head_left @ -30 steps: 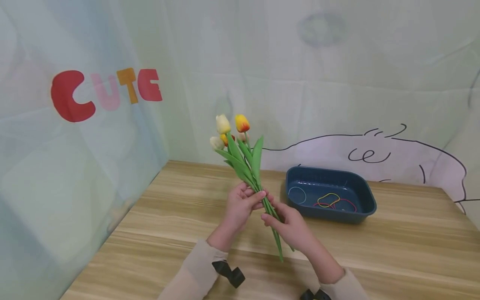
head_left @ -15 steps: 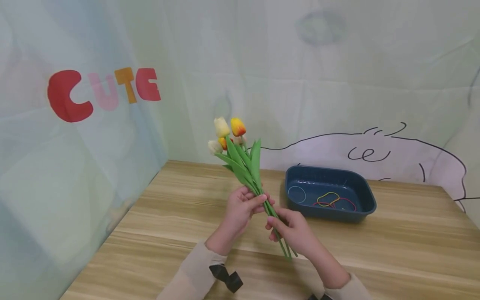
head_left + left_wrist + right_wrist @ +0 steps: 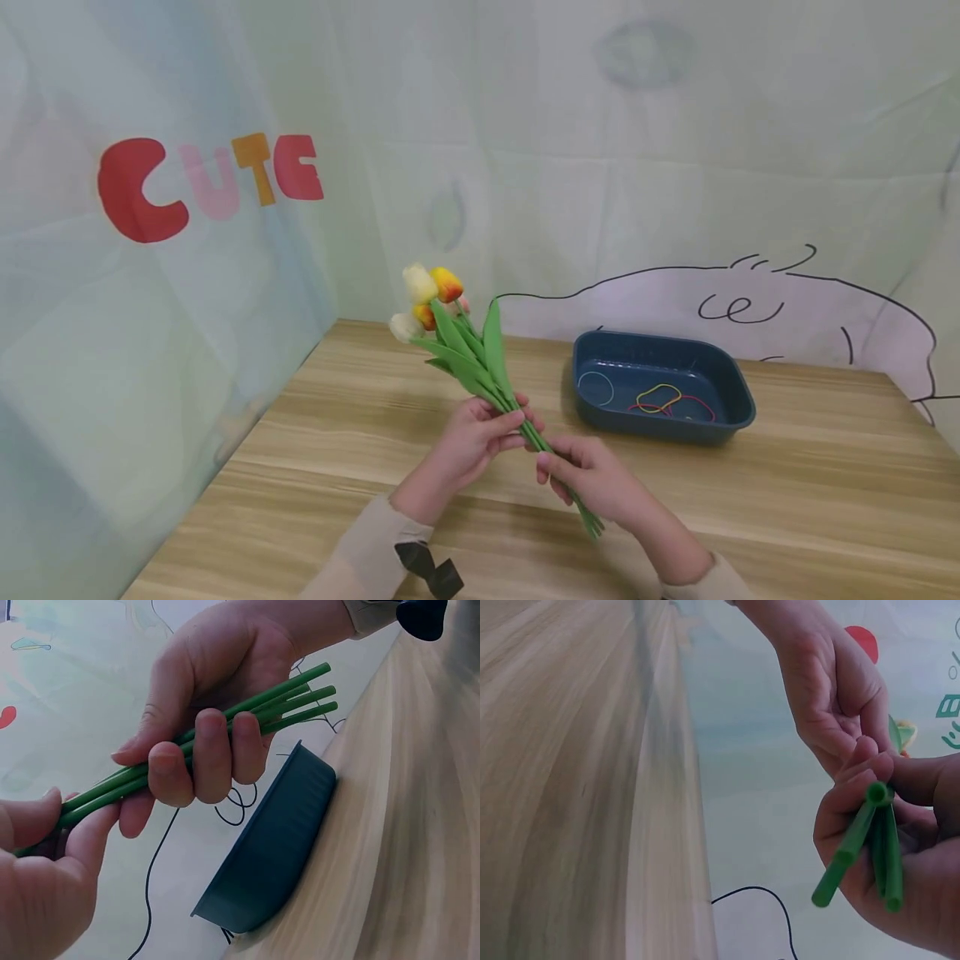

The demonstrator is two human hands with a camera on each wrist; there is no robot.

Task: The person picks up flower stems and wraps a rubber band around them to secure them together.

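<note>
Head view: the left hand pinches the tulips just below their leaves; the right hand curls round the lower stems, all above the counter. Evening the bunch seems in hand; the next move likely calls for one steady grip.

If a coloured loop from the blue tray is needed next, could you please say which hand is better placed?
Probably the right hand: it is nearer the blue tray, while the left hand, also gripping the stems, could likely hold the tulips alone.
</note>
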